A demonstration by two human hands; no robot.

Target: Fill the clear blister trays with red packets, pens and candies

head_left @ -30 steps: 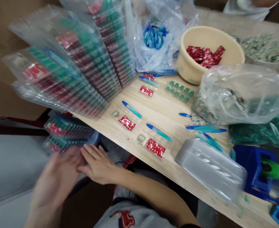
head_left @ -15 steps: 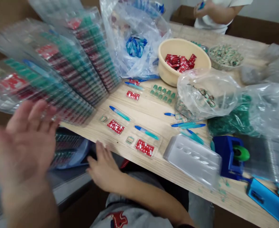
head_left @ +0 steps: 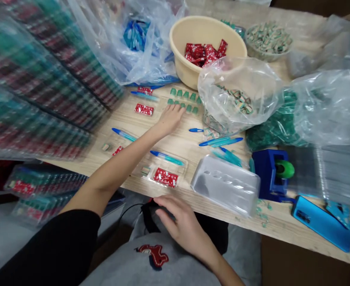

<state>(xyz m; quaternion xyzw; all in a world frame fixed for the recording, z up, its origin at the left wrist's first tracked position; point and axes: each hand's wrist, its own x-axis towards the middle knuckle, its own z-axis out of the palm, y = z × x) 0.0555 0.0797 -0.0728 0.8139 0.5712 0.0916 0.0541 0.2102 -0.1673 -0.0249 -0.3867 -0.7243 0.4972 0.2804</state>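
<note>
My left hand (head_left: 171,118) reaches over the table with its fingers stretched onto the near left edge of a clear tray of green false nails (head_left: 192,96). Its thumb is mostly hidden, and I cannot see a grip on the tray. Above my lap, just off the table's front edge, my right hand (head_left: 182,224) is open with nothing in it. Between the hands lies a clear tray holding a blue nail file (head_left: 167,157), a red dotted packet (head_left: 165,177) and a small striped block (head_left: 145,171). My left forearm partly covers a similar tray with a second red packet (head_left: 118,151).
Tall stacks of filled trays (head_left: 73,83) rise at the left. A cream bowl (head_left: 180,59) holds red packets, beside a plastic bag (head_left: 237,87) of striped blocks. On the right are empty clear trays (head_left: 227,186), a blue tape dispenser (head_left: 265,171) and a blue phone (head_left: 322,224).
My left hand has swung from the stacks at the left onto the tray of green nails. The right hand has moved rightward along the table edge. The view has turned downward.
</note>
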